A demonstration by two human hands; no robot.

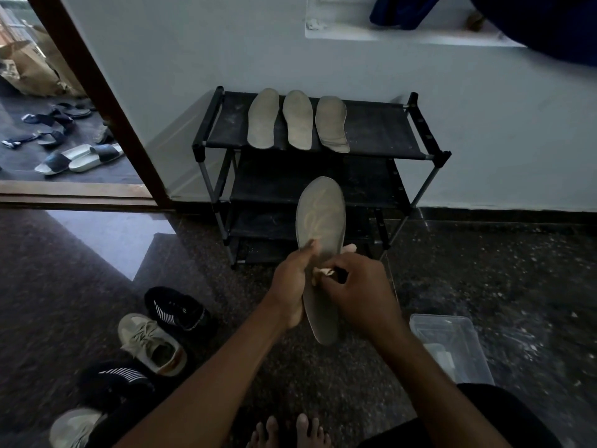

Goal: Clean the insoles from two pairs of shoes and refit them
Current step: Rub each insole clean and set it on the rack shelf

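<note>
The insole [321, 215] in hand is held in the air in front of the shoe rack [381, 130], above the floor. Its long axis runs almost straight away from the person, with the toe end raised and far and the heel end low and near.

It is gripped at its left edge, about the middle of its length, by the left hand [290, 286]. The thumb is laid across the upper face and the other fingers are curled behind.

A small pale cloth [323, 271] is pinched in the curled fingers of the right hand [361, 286] and pressed on the same face, just beside the left thumb. Both hands thus meet at the waist of the insole.

From the cloth, the forepart lies ahead and upward, marked with lighter streaks, and the heel part lies below, toward the person. Either stretch is judged to be reached by a stroke along the long axis, and the right hand is the one placed to make it.

Three other insoles [297, 122] are laid side by side on the top shelf, toes toward the wall. The shoes [150, 342] are left on the floor to the left, well apart from the hands, so refitting is judged not yet begun. A clear plastic tub [452, 337] is set on the floor to the right.
</note>
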